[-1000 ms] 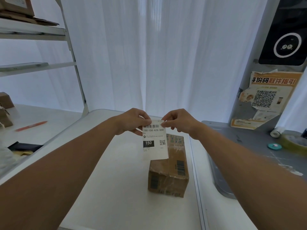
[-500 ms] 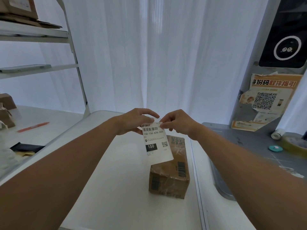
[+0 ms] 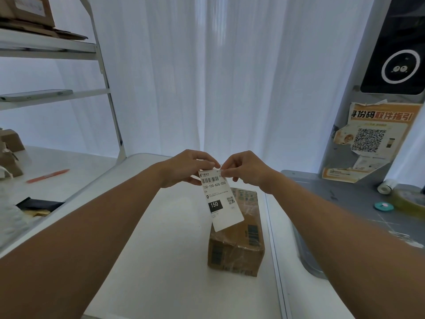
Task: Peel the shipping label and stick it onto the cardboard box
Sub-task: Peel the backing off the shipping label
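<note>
A white shipping label [image 3: 219, 199] with a barcode, a black "150" block and a small QR code hangs in the air, tilted with its lower end swung right. My left hand [image 3: 184, 168] pinches its top left edge. My right hand [image 3: 245, 168] pinches the top right corner between thumb and forefinger. Below and behind the label, a brown cardboard box [image 3: 236, 240] wrapped in clear tape stands on the white table [image 3: 161, 249]. The label covers part of the box's top.
A metal shelf rack [image 3: 101, 65] with cardboard stands at the left, and an orange pen [image 3: 47, 176] lies below it. At the right is a grey counter [image 3: 345, 203] with tape rolls [image 3: 407, 201], a QR poster [image 3: 370, 143] and a dark screen [image 3: 397, 65].
The label's lower end has swung further to the right. My right fingers have closed onto its top right corner, and both hands have stayed above the box.
</note>
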